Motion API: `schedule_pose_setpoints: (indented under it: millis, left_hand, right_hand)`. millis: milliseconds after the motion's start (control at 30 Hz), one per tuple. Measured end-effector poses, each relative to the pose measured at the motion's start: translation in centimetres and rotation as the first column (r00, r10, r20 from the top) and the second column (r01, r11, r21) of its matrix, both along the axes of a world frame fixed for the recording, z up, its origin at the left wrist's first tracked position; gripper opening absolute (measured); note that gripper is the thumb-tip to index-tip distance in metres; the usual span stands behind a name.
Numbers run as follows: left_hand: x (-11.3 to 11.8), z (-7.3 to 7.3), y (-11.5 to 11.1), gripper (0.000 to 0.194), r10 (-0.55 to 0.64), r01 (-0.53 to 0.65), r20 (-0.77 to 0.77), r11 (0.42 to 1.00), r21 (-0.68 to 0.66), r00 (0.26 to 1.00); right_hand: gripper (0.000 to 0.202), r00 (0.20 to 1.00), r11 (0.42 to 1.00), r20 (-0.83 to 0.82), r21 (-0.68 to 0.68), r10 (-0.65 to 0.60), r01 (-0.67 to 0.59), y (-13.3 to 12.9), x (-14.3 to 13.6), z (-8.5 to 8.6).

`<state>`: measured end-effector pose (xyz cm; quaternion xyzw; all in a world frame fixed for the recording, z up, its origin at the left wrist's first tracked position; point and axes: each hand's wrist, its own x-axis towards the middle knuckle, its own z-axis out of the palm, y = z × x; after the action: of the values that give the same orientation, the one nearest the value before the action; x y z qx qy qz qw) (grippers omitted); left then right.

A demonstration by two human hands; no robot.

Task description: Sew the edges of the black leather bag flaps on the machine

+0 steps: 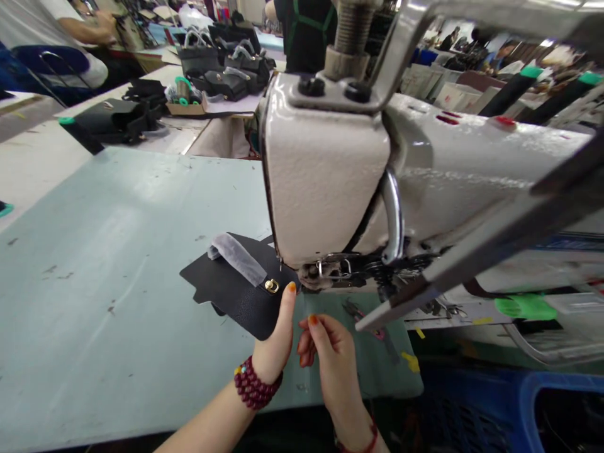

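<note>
- The left hand point(276, 327) grasps the near edge of a black leather bag panel point(248, 305), its thumb on top beside the gold clasp point(272, 286).
- The right hand point(335, 352) is just beside it, its fingers curled and thumb bent in; whether it pinches a thread or nothing, I cannot tell.
- The panel is above the pale green bench point(94, 302), its far right corner passing behind the sewing machine head point(328, 176).
- Done on the panel, as far as shows: the gold clasp is fitted, and a handle strap point(238, 258) in cloudy wrapping lies across the face.
- What stitching is finished or left cannot be read; the edges are too small to judge, and the machine head hides 1 corner. The panel appears to be a part, not a whole bag.
- Snips point(363, 318) lie on the bench to the right of the hands.
- Farther off, black handbags point(221, 69) stand grouped on another bench; they look closer to complete than this panel.
- A blue crate point(472, 402) is at lower right.
</note>
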<state>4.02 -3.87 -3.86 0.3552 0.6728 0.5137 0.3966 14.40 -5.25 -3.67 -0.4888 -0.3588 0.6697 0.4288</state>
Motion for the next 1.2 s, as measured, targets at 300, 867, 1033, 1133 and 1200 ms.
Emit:
schedule_pose_setpoints:
  millis: [300, 867, 1033, 1133, 1200]
  left_hand:
    - [1.4, 0.8, 0.3, 0.043, 0.195, -0.193, -0.065, 0.980, 0.039, 0.979]
    - [4.0, -4.0, -6.2, 0.042, 0.222, -0.223, 0.132, 0.975, -0.007, 0.966]
    - [-4.6, -6.7, -11.8, 0.028, 0.126, -0.081, -0.296, 0.984, 0.161, 0.947]
    - [-10.3, -4.3, -7.0, 0.059, -0.182, 0.401, -0.774, 0.910, 0.100, 0.607]
    - [-12.4, -1.9, -1.8, 0.070, -0.278, 0.640, -0.910, 0.768, -0.018, 0.309]
  right_hand:
    - [0.039, 0.998, 0.999, 0.053, 0.031, -0.026, 0.024, 0.6, 0.3, 0.1]
    - [0.039, 0.890, 0.935, 0.456, 0.323, -0.019, -0.146, 2.7, 1.3, 0.8]
    - [0.042, 0.897, 0.917, 0.442, 0.349, 0.022, -0.194, 3.0, -0.6, 0.6]
    - [0.044, 0.911, 0.925, 0.413, 0.353, -0.021, -0.138, 3.2, -1.9, 0.4]
    - [0.044, 0.915, 0.927, 0.401, 0.359, -0.045, -0.112, 3.3, -2.4, 0.3]
